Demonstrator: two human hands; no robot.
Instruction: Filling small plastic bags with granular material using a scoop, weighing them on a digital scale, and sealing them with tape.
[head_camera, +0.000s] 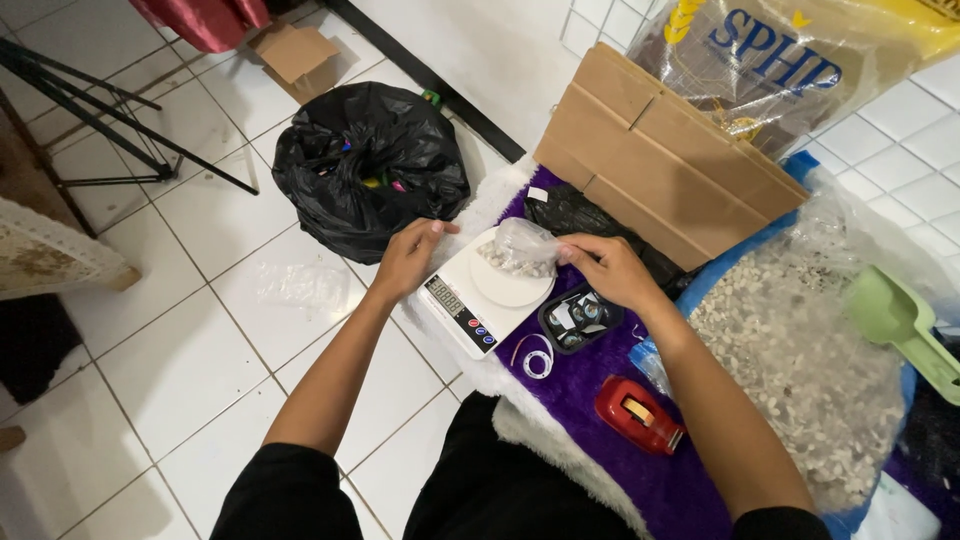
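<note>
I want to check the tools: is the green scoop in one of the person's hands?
No, the green scoop lies on the grain pile, away from both hands.

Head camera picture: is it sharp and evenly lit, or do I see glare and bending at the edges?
In the head view, light is bright and even, with soft shadows; both hands, left and right, and the small clear bag over the white scale look sharp; glare shows on the printed sack; the floor tile lines bow outward, a wide-lens distortion.

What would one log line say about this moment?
left hand: holds small clear bag | right hand: holds same bag | bag: on white scale, holds pale bits | nearby: red tape dispenser, green scoop
</note>
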